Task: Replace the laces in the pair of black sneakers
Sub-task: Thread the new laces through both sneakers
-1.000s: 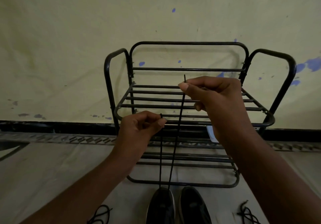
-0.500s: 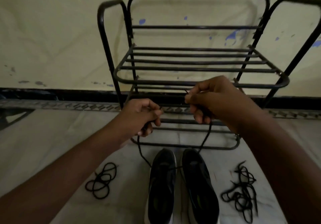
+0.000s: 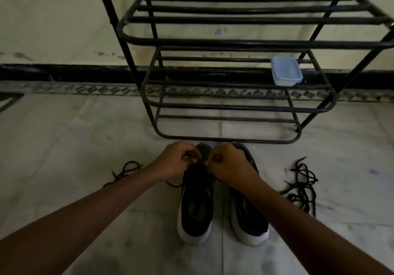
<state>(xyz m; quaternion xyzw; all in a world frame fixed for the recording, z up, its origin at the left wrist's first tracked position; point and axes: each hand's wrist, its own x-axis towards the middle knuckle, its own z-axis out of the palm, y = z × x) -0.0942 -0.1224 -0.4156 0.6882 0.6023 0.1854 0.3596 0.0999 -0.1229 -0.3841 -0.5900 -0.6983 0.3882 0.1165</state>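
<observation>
Two black sneakers with white soles stand side by side on the floor, toes toward the rack: the left sneaker [image 3: 197, 208] and the right sneaker [image 3: 249, 221]. My left hand [image 3: 173, 161] and my right hand [image 3: 231, 163] are down at the toe end of the left sneaker, each pinching an end of a black lace [image 3: 173, 184] threaded through it. A slack loop of that lace trails beside the shoe under my left wrist. My right forearm covers part of the right sneaker.
A black metal shoe rack [image 3: 234, 106] stands just beyond the shoes against the wall, with a small clear plastic box [image 3: 286, 71] on its lower shelf. A loose black lace [image 3: 123, 172] lies left of the shoes, a tangled pile of laces [image 3: 301, 186] lies right.
Both hands have dropped from chest height in front of the rack down to the left sneaker's toe, bringing the lace ends with them. The view has tilted down toward the floor.
</observation>
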